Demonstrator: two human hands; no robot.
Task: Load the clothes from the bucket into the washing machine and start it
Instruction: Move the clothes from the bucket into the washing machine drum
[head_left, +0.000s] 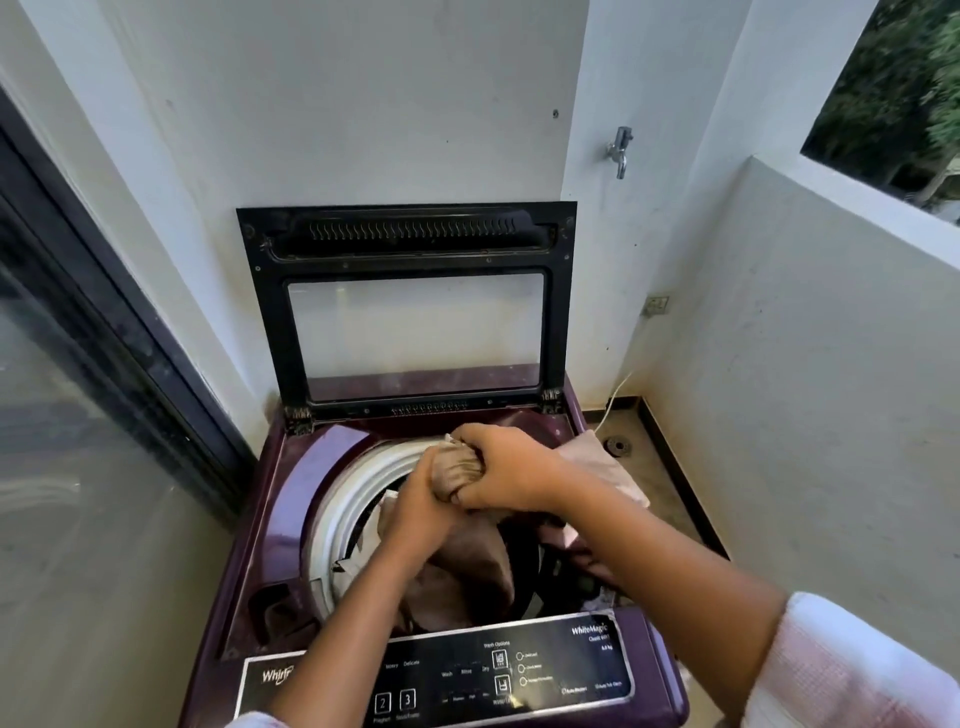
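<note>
A maroon top-loading washing machine stands in front of me with its black glass lid raised upright. Both hands hold a bunched brown garment above the white drum rim. My left hand grips its lower part. My right hand grips its top, fingers curled round the cloth. The rest of the brown cloth hangs down into the drum, where more clothes lie. Another pale piece of cloth drapes over the machine's right edge. The bucket is not in view.
The control panel with buttons runs along the machine's near edge. A tap sticks out of the wall above right. A dark-framed glass door is at the left. A low wall, socket and floor drain are to the right.
</note>
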